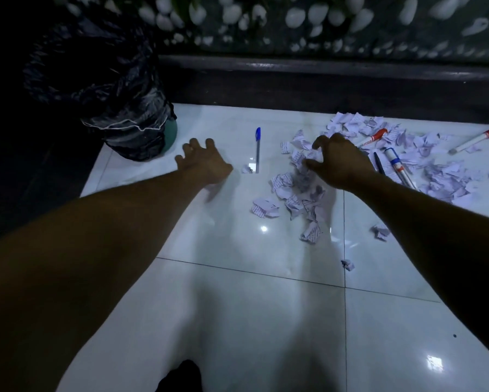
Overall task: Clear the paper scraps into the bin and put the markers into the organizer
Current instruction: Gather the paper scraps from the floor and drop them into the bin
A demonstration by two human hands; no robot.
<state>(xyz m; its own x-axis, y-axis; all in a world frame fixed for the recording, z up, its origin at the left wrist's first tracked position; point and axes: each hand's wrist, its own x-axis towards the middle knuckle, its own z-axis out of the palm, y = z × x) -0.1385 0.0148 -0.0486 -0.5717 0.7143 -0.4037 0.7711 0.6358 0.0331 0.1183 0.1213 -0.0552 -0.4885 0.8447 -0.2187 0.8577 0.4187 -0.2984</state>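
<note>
1. White torn paper scraps litter the glossy tiled floor, too many to count; the right hand, fingers curled and empty, could scatter them or snag pens.
2. Left hand, fingers spread, is empty.
3. Bag-lined bin: one. Red-capped markers: two; blue marker: one; blue-capped pen: one.

Bare tile lies clear between bin and scraps.
</note>
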